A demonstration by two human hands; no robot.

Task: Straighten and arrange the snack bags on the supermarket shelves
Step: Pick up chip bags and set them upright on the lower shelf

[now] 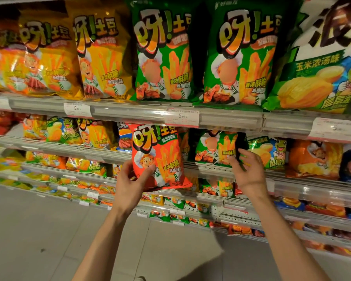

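Left hand pinches red bag at lower edge only; bag may slip, tip. Right hand, fingers loose, near green bag; may knock it.

A left hand grips a red snack bag upright, in front of a middle shelf. The right hand, fingers spread, touches a small green bag on that shelf. Large green bags stand above.
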